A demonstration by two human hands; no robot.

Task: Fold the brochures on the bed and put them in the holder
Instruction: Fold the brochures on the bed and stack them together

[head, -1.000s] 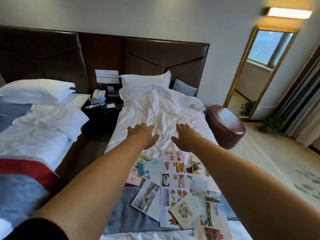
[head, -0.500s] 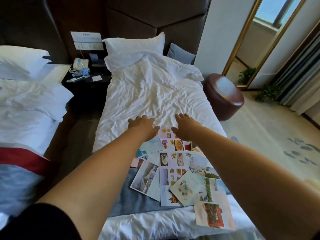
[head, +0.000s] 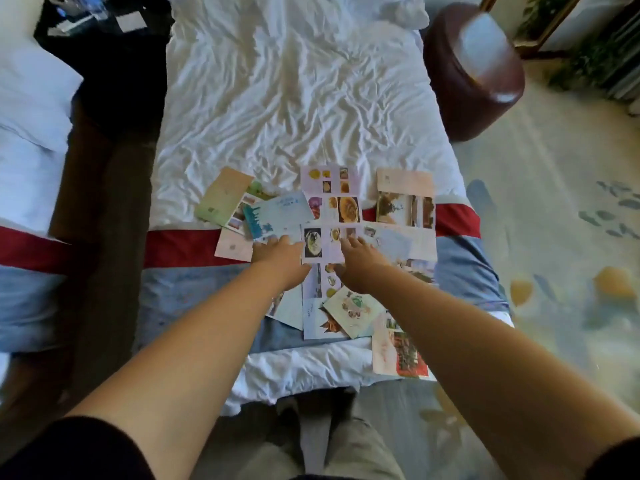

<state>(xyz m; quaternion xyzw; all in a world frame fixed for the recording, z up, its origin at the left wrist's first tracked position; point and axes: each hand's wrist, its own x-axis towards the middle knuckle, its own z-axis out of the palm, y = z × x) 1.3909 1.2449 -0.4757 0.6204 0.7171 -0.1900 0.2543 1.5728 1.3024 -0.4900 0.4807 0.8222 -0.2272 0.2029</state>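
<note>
As brochures (head: 332, 202) litter bed (head: 277, 98) — L hand (head: 280, 259) touches them; R hand (head: 360, 268) too

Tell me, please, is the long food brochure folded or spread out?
Spread out. The food brochure lies flat on the bed, with several panels of photos showing end to end.

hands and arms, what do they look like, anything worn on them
The left sleeve and right sleeve are black and end near the elbows, at the picture's bottom corners. The left hand and right hand are ungloved; no watch, ring or bracelet shows.
</note>
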